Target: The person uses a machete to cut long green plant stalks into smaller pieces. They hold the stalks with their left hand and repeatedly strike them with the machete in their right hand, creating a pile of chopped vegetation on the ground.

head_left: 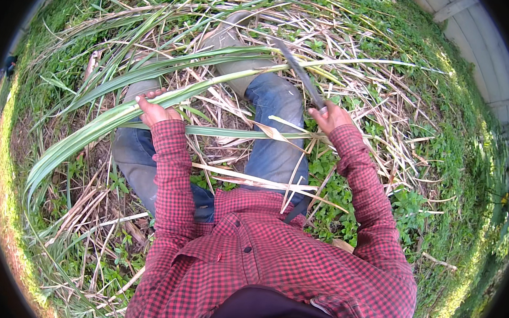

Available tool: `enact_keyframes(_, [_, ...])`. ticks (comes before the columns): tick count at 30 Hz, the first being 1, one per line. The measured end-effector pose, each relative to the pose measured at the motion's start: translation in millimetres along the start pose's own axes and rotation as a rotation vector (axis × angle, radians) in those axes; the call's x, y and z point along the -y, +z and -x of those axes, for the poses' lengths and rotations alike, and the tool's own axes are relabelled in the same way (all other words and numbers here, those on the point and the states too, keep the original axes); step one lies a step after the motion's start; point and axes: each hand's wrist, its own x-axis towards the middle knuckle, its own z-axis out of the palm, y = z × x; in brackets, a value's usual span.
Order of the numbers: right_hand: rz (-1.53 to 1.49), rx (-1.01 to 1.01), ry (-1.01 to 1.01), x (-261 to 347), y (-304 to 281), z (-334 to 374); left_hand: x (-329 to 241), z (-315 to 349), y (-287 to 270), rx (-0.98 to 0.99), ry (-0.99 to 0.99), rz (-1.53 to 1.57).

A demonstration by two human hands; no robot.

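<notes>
My left hand (156, 109) is closed around a long green grass stalk (236, 77). Its leaves trail down to the left, and its pale thin end reaches far to the right. In my right hand (332, 117) is a knife with a long dark blade (301, 73), its handle mostly hidden by the fingers. The blade slants up and left, crossing the stalk in this view; whether they touch I cannot tell. A flat green leaf (227, 133) lies across my legs below the stalk. Dry, straw-coloured strips (253, 179) rest over my lap.
I sit on the ground with knees bent, in blue trousers (277, 111) and muddy boots (229, 45). Cut dry stalks (391, 126) litter the ground at the right. More long green leaves (134, 34) lie at the far left. A pale wall (484, 53) stands at the far right.
</notes>
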Motion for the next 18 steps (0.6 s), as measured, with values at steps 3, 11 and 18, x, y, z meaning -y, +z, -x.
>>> enact_keyframes(3, [0.058,-0.008,-0.307,55.2,15.5,37.4,5.9,33.2,42.9,0.002,-0.001,-0.045])
enact_keyframes(11, [0.016,-0.242,0.334,-90.4,-12.4,-26.8,-16.8,-1.7,46.2,0.298,-0.106,0.222])
enact_keyframes(18, [0.079,-0.201,-0.195,-33.8,-6.7,22.0,4.0,4.3,28.0,0.617,-0.107,0.325])
